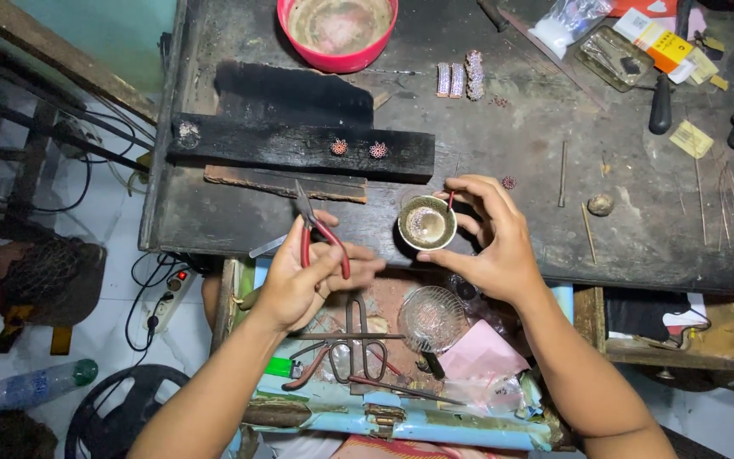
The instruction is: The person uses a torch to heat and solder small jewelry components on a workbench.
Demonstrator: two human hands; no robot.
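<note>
i see the small metal cup (426,223) at the near edge of the dark workbench (511,136), with my right hand (488,238) curled around it, thumb and fingers pinching its rim. my left hand (309,276) sits just left of it, fingers wrapped on red-handled pliers (316,229) whose tip points up and away from the cup. behind lies a charred wood block (299,149) carrying two small jewelled pieces (358,149), and farther back a pink bowl (337,30).
</note>
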